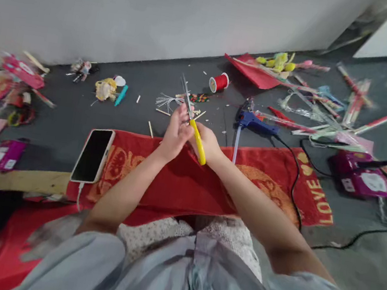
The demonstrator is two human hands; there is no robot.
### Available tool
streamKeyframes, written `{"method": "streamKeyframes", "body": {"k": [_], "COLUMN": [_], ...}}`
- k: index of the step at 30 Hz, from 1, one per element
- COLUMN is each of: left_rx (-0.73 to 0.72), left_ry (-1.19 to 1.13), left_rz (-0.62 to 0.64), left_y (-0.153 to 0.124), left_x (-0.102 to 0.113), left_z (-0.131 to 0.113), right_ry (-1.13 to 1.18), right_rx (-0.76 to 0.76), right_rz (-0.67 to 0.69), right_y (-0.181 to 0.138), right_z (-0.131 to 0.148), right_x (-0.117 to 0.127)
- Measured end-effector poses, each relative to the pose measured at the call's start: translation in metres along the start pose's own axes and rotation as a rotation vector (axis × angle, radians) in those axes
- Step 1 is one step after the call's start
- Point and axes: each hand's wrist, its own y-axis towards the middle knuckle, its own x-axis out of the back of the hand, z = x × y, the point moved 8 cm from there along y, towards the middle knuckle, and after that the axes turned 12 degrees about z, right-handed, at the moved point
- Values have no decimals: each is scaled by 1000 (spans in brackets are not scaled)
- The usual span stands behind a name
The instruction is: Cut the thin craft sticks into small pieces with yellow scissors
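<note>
Yellow-handled scissors (197,141) slant up and left between my two hands, their metal blades pointing at the wall. My right hand (209,146) is closed at the yellow handle, which lies along its inner side. Beside the blades, my left hand (176,135) has its fingers bent together; whatever they pinch is too small to make out. Just beyond the fingertips lie a bundle of thin white strands (167,101), a dark multicoloured piece (199,98) and small pale bits. A red thread spool (219,82) lies farther back.
Under my forearms is a red towel (180,182), with a phone (93,155) on its left end. A blue glue gun (257,123) with a black cord lies right. Wrapped sticks (357,104) and a purple packet (359,174) spread farther right. A turquoise stick (121,95) lies left.
</note>
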Motion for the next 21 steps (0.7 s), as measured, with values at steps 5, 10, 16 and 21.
{"method": "streamKeyframes", "body": {"k": [5, 10, 16, 21], "left_rx": [-50, -134, -130, -130], "left_ry": [297, 743, 942, 978], "left_rz": [-335, -339, -275, -265], "left_y": [-1, -5, -3, -4], "left_x": [46, 51, 47, 45], "left_z": [-22, -50, -56, -67], "right_ry": [-192, -177, -52, 76], "right_rx": [-4, 37, 72, 96], "right_rz": [-49, -26, 6, 101], "right_y": [-8, -11, -12, -14], "right_z": [8, 10, 8, 12], "right_x": [3, 5, 7, 3]}}
